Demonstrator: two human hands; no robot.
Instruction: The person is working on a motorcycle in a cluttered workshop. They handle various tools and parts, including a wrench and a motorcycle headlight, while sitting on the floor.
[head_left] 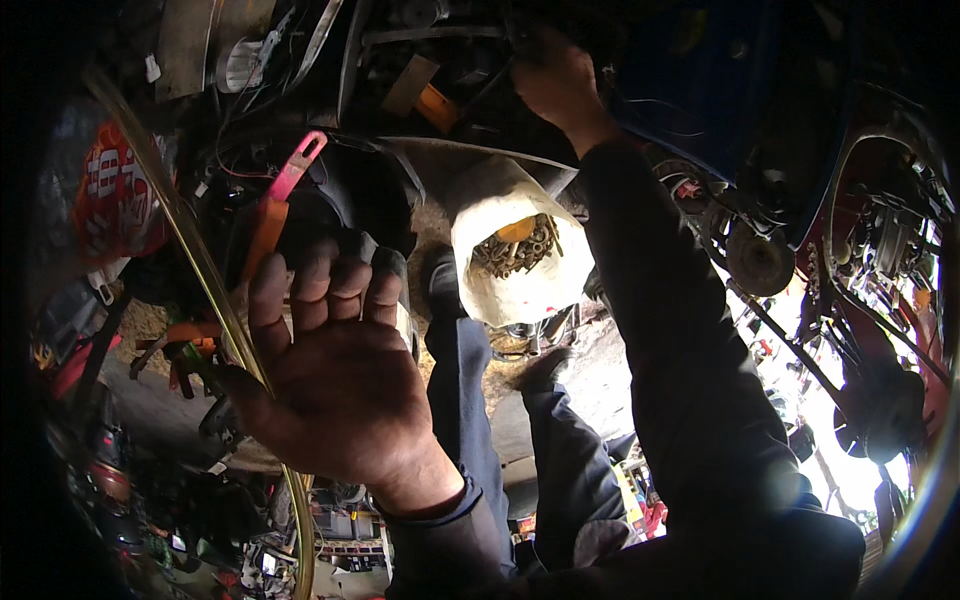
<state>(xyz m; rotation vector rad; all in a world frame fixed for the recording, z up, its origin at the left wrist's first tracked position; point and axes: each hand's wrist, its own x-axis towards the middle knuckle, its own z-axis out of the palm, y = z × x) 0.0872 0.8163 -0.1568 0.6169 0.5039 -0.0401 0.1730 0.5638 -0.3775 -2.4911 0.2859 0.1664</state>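
My left hand (345, 400) is raised palm up, its fingers apart and nothing lying in it. A yellowish clear tube (185, 225) runs diagonally behind its thumb side. Just beyond the fingertips stands a strip-like handle, pink at its end (297, 165) and orange lower down. My right hand (565, 90) reaches far ahead into the shadow at the top, fingers curled round something dark that I cannot make out. Between my arms sits a white sack (540, 290), mouth open, with many rusty bolts (520, 258) and a yellow piece (515, 231) inside.
A blue panel (690, 90) hangs at the upper right, beside a round metal wheel (760, 258) and hanging parts. At the left is a red printed bag (118, 195). Cluttered tools and parts lie on both sides. My legs (462, 390) are below the sack.
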